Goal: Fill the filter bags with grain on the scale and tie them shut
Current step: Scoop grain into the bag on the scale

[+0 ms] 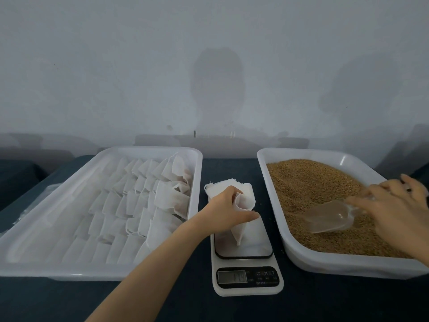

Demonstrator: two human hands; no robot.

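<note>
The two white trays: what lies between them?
Head view: the scale, with the left hand holding an open filter bag on it; a stack of bags behind.

This seems a small, plain packing place; whether in a home or a workshop, I cannot tell. A bare, stained pale grey wall [116, 66] stands behind a table with a dark blue cover [58, 303]. On it are a white digital scale [248, 291], a white plastic tray [69, 273] with rows of flat white filter bags [120, 205], and a second white plastic tray [336, 263] full of brown grain [313, 187] with a clear plastic scoop [329, 217].
</note>
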